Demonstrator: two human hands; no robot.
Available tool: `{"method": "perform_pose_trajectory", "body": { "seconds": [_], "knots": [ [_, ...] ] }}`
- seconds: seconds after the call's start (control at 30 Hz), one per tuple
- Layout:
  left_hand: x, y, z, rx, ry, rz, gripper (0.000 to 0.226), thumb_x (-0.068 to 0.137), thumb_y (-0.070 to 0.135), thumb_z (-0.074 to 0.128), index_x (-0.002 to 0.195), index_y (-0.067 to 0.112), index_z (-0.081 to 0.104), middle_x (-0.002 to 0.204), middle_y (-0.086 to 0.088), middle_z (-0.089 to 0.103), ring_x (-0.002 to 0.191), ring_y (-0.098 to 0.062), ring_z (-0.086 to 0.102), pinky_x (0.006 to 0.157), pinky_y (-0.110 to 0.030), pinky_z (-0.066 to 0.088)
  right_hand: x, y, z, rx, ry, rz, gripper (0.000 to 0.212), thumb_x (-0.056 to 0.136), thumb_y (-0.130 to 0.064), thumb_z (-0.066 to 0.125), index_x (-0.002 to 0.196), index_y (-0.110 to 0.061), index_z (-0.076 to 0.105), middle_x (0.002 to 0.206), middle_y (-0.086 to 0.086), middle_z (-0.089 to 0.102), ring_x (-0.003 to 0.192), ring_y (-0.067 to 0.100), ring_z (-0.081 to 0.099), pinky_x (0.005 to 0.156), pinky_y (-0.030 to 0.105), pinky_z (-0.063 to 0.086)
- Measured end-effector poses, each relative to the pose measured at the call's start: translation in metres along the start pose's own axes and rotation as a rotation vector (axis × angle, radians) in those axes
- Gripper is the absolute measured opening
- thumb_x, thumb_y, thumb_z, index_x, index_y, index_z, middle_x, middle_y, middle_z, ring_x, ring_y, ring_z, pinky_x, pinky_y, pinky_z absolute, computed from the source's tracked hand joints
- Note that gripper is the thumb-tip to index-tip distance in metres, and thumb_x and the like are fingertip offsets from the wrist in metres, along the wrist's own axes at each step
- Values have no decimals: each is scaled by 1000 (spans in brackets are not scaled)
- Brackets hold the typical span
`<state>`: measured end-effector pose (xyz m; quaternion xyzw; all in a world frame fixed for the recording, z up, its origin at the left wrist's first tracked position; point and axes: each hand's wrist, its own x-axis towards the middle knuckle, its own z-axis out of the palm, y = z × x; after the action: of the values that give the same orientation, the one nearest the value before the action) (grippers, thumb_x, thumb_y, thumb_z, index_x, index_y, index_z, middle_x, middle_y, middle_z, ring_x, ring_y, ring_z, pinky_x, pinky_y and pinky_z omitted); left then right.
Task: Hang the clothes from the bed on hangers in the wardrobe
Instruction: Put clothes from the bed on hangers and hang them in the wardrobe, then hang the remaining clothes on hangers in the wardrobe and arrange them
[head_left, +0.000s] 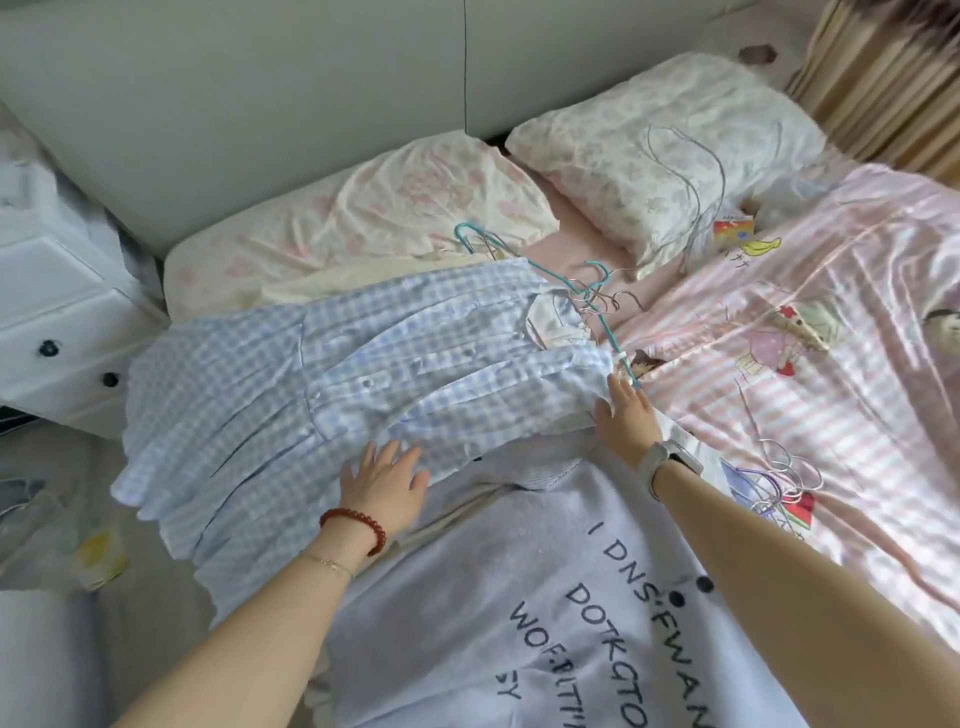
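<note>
Right now your left hand (382, 480) lies flat, fingers spread, on the near edge of the blue checked dress (332, 374), which is spread across the bed (831, 364), while your right hand (626, 410), also loose-fingered, touches its shoulder by the teal hanger (605, 312). Lift carelessly and that hanger may snag the wire hangers (597, 304) tangled at the collar, or slip out of the neck. Nearer you than the dress lies a white printed shirt (545, 597), partly under it, so it could drag along; beyond the dress sit two pillows (649, 156)
</note>
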<state>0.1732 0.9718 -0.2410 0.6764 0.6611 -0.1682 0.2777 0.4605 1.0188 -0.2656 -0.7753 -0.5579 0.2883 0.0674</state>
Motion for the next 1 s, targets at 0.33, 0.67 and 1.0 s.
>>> {"method": "perform_pose_trajectory", "body": {
  "seconds": [0.33, 0.67, 1.0],
  "knots": [
    [-126, 50, 0, 40, 446, 252, 44, 99, 31, 31, 142, 21, 30, 150, 1, 25, 139, -18, 18, 113, -45, 9, -190, 1, -15, -127, 226, -99, 45, 95, -21, 36, 140, -14, 34, 149, 8, 30, 139, 27, 20, 112, 51, 15],
    [-284, 96, 137, -200, 434, 566, 29, 78, 14, 61, 106, 7, 66, 107, -13, 65, 95, -33, 62, 78, -47, 49, -439, 107, 13, -138, 196, 84, 42, 96, -20, 36, 138, -16, 36, 149, 4, 28, 140, 21, 18, 113, 40, 17],
    [-358, 195, 212, -107, 220, 750, 42, 94, 24, 44, 135, 14, 44, 140, -4, 44, 128, -23, 37, 103, -37, 28, -543, 241, -7, 30, 241, 435, 42, 96, -17, 35, 138, -11, 35, 147, 5, 31, 135, 24, 27, 108, 37, 26]
  ]
}}
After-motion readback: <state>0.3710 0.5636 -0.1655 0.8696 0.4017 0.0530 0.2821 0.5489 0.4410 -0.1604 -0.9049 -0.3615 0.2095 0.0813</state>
